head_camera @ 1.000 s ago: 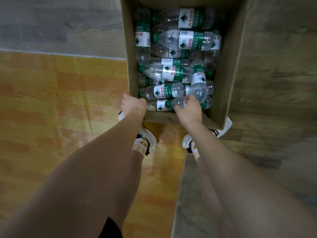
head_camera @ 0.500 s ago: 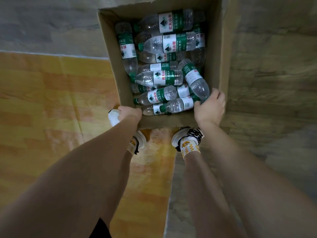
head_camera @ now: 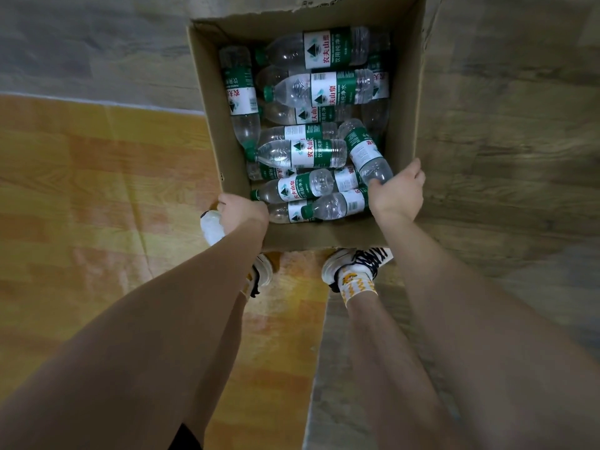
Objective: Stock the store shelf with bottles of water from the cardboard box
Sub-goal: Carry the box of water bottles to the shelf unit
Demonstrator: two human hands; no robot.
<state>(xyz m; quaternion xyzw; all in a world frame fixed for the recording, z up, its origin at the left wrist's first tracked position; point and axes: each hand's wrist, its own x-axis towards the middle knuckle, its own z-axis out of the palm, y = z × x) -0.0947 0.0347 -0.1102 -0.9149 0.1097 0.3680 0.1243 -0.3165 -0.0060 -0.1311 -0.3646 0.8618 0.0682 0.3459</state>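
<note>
Head view, both hands (head_camera: pixel 242 211) (head_camera: pixel 397 193) gripping cardboard box (head_camera: pixel 402 125) corners, grey plank floor (head_camera: pixel 506 131), orange mat (head_camera: pixel 97 190).

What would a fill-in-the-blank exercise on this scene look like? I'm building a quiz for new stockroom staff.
1. The water bottles lie loose inside a ____ box.
2. The bottle caps and label bands are ____ in colour.
3. The right hand grips the box at its near-right ____.
4. The left hand grips the near-left corner, above a ____ shoe.

Missing words: cardboard; green; corner; white
</note>
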